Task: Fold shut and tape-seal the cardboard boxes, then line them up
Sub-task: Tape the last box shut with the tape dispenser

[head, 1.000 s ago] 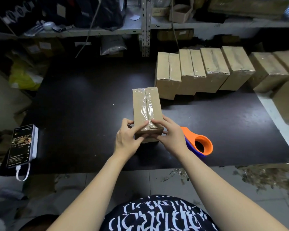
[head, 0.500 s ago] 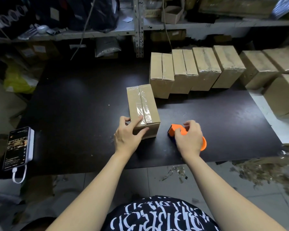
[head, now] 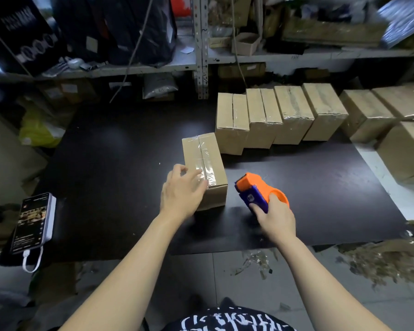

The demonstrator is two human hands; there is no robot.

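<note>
Two hands at work — the left hand (head: 181, 195), fingers spread, rests flat against the taped box (head: 204, 168) mid-table, the right hand (head: 274, 217) clamps the tape dispenser (head: 257, 192) — a careless shove could topple the row of boxes (head: 280, 115).

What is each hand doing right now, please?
Left hand: open, fingers spread, resting against the near end of the taped cardboard box.
Right hand: closed around the orange and blue tape dispenser, holding it.
</note>
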